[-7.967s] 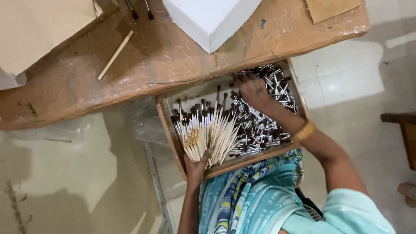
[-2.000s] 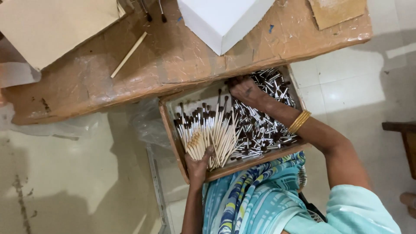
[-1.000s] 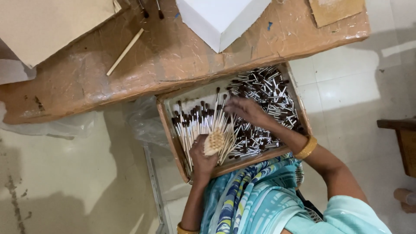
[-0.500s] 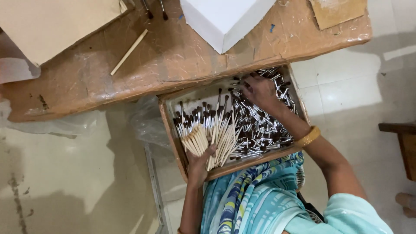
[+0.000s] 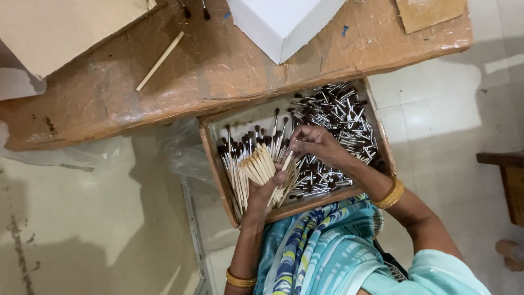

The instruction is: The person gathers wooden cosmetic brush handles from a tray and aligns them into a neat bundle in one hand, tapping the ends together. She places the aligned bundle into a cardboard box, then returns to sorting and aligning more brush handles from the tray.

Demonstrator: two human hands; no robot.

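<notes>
Right now my left hand is wrapped around a bunch of small brushes. They have pale wooden handles and dark tips. My fingers are closed tight on the handle ends, and the tips fan out away from me. The bunch sits over the left side of the cardboard tray on my lap.

My right hand is just beside the top of the bunch. Its fingers are pinched together near the handles, but I cannot tell for sure if there is a brush between them. Under that hand lies a big messy pile of loose brush heads, dark with shiny silver ends. They fill the right side of the tray.

To do this well, I think I should keep my left hand squeezing firmly, so no brush slips out of the bunch. I should keep all the dark tips pointing the same way. My right hand should work with one piece at a time and be gentle, so the soft hairs do not get bent. I should hold everything over the tray, so a dropped piece lands inside and not on the floor.

Past the tray is a brown table with one lone stick and a white box on it.
</notes>
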